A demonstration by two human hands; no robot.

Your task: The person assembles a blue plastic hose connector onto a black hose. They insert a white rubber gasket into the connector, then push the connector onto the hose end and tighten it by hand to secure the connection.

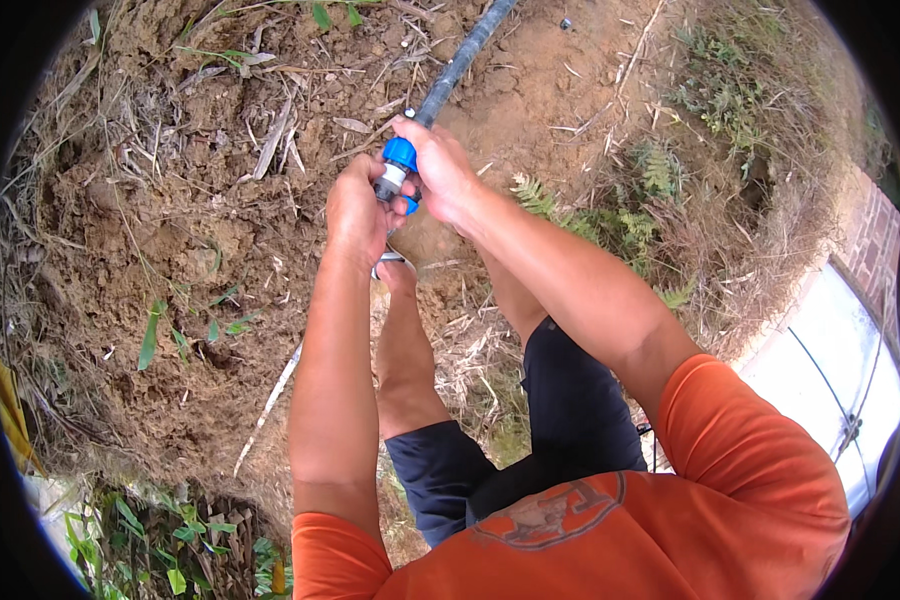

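Observation:
A dark pipe fitting (388, 188) with a blue ribbed nut (400, 153) and a white band is between my two hands. My left hand (356, 208) is closed around the fitting's near side, fingers curled beneath it. From the right, my right hand (442, 172) grips the fitting at the blue nut, its thumb lying by the end of the black pipe (457, 70). That pipe runs away from the nut toward the far edge. Another blue piece (411, 205) shows under the fingers; how it joins the fitting is partly hidden.
Loose brown soil (200, 220) with dry leaves slopes at the left. Ferns and dry grass (660, 200) grow on the right. A pale slab (820, 350) with dark cords lies beyond my right arm, beside brickwork (875, 240). My feet and legs are below my hands.

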